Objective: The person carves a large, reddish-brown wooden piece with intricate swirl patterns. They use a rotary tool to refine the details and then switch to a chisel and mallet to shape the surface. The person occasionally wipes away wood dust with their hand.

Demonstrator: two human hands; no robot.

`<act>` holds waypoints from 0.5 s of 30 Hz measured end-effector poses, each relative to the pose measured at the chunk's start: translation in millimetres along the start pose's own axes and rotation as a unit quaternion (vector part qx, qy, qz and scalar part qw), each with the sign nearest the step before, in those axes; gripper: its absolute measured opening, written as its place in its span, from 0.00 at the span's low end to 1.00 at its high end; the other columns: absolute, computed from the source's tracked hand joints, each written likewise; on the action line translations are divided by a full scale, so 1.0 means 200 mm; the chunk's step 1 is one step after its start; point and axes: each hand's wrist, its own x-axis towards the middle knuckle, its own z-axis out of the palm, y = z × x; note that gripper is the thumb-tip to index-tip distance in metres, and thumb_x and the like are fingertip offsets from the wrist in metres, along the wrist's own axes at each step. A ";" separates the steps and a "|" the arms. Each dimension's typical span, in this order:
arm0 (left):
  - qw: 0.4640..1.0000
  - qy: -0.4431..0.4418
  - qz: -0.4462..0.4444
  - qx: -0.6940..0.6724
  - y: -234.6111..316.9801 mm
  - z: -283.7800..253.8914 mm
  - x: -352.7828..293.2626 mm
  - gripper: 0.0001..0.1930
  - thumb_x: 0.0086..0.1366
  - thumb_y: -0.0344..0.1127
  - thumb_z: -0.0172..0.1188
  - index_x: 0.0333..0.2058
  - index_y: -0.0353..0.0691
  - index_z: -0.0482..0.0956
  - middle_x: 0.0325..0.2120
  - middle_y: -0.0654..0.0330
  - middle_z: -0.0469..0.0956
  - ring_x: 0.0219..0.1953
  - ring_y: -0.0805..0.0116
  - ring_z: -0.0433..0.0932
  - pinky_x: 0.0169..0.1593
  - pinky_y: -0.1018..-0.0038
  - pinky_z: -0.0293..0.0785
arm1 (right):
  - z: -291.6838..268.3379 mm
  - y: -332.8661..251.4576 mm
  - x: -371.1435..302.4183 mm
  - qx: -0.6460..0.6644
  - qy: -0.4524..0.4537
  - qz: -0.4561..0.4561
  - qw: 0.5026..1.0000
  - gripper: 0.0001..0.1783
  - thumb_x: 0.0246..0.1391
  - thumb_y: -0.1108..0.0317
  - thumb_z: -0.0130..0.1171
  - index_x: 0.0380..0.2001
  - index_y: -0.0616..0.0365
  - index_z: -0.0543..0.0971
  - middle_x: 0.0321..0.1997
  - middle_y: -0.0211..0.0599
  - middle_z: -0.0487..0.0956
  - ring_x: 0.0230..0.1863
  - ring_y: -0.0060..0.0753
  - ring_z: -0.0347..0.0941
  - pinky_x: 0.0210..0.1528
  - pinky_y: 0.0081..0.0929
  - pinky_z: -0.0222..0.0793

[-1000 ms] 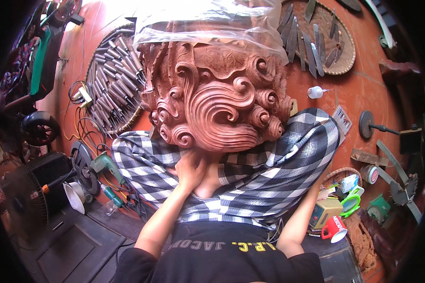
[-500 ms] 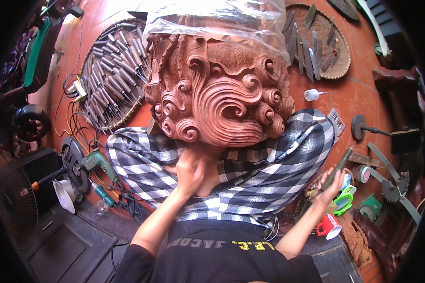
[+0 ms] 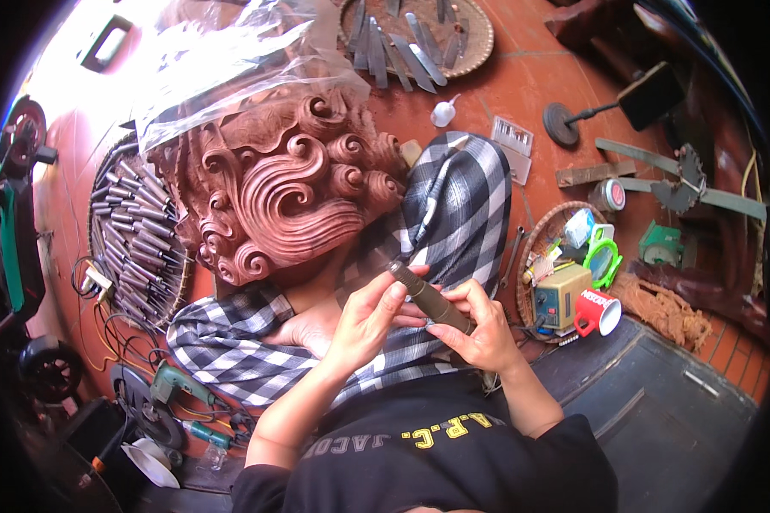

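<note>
A dark olive rotary handpiece point(image 3: 437, 304) lies slantwise over my lap, its narrower front end toward the carving. My left hand point(image 3: 364, 329) has its thumb and fingers closed at that front end. The thicker rear part is gripped by my right hand point(image 3: 485, 335). Too small and blurred to make out is whatever is fitted at the tip. A reddish-brown wood carving point(image 3: 295, 192) with swirls and curls stands in front of my crossed legs, apart from both hands. Clear plastic sheeting point(image 3: 248, 94) covers its far part.
Left of the carving, a round woven tray point(image 3: 97, 205) holds many chisels; another tray point(image 3: 484, 53) with flat blades lies beyond. At right are a basket point(image 3: 526, 248) with a beige control box point(image 3: 563, 295), a red mug point(image 3: 597, 313) and a green-rimmed magnifier point(image 3: 603, 261). A green drill point(image 3: 184, 383) lies left.
My view has swung right. The handpiece has come from my right side to over my lap in my right hand. My left hand has left the lap and closed on its front end.
</note>
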 end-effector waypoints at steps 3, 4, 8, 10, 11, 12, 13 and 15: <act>1.000 0.025 -0.012 0.012 -0.04 0.00 -0.01 0.22 0.74 0.45 0.48 0.55 0.33 0.71 0.43 0.52 0.79 0.42 0.69 0.81 0.45 0.74 0.80 | 0.05 0.00 -0.02 0.006 -0.005 0.020 1.000 0.24 0.53 0.61 0.68 0.43 0.63 0.67 0.34 0.52 0.83 0.40 0.46 0.83 0.40 0.32 0.75; 0.999 0.035 -0.013 0.022 -0.05 0.00 -0.01 0.21 0.74 0.45 0.49 0.54 0.33 0.73 0.42 0.54 0.80 0.41 0.70 0.81 0.44 0.75 0.80 | 0.05 0.01 -0.04 0.002 -0.005 0.021 1.000 0.24 0.53 0.61 0.68 0.43 0.63 0.67 0.35 0.52 0.83 0.40 0.45 0.83 0.40 0.32 0.75; 0.998 0.061 -0.003 0.025 -0.11 -0.02 -0.02 0.19 0.72 0.45 0.52 0.47 0.34 0.78 0.38 0.59 0.80 0.39 0.74 0.80 0.42 0.76 0.79 | 0.09 0.05 -0.05 0.029 -0.018 0.031 0.999 0.24 0.54 0.60 0.67 0.43 0.62 0.66 0.34 0.50 0.83 0.39 0.42 0.83 0.39 0.32 0.74; 0.998 0.059 -0.002 0.024 -0.11 -0.03 -0.02 0.18 0.72 0.44 0.53 0.46 0.34 0.79 0.37 0.60 0.81 0.38 0.75 0.79 0.42 0.76 0.79 | 0.11 0.09 -0.06 0.065 -0.024 0.046 0.997 0.24 0.54 0.60 0.67 0.43 0.62 0.66 0.34 0.48 0.83 0.37 0.38 0.83 0.39 0.32 0.74; 0.997 0.068 0.000 0.026 -0.10 -0.04 -0.03 0.17 0.72 0.44 0.53 0.45 0.34 0.79 0.36 0.60 0.81 0.38 0.75 0.79 0.42 0.76 0.78 | 0.13 0.11 -0.05 0.084 -0.030 0.058 0.994 0.24 0.54 0.60 0.67 0.43 0.62 0.66 0.34 0.47 0.83 0.36 0.35 0.82 0.39 0.31 0.74; 0.997 0.061 0.003 0.043 -0.10 -0.05 -0.04 0.16 0.72 0.43 0.53 0.45 0.34 0.79 0.36 0.61 0.81 0.38 0.75 0.79 0.42 0.76 0.78 | 0.14 0.12 -0.06 0.103 -0.038 0.070 0.992 0.24 0.54 0.60 0.67 0.43 0.62 0.66 0.33 0.46 0.83 0.35 0.33 0.82 0.39 0.31 0.74; 0.997 0.055 0.006 0.059 -0.11 -0.06 -0.03 0.16 0.72 0.42 0.53 0.44 0.34 0.79 0.35 0.61 0.81 0.38 0.76 0.78 0.42 0.76 0.77 | 0.15 0.12 -0.06 0.120 -0.046 0.083 0.988 0.24 0.54 0.60 0.67 0.43 0.62 0.66 0.33 0.45 0.83 0.34 0.31 0.81 0.38 0.31 0.74; 0.995 0.066 0.014 0.070 -0.10 -0.05 -0.06 0.14 0.72 0.39 0.54 0.42 0.33 0.79 0.33 0.61 0.81 0.36 0.76 0.78 0.42 0.76 0.76 | 0.17 0.14 -0.06 0.177 -0.054 0.122 0.975 0.25 0.54 0.60 0.68 0.43 0.61 0.66 0.33 0.44 0.83 0.34 0.28 0.80 0.38 0.31 0.74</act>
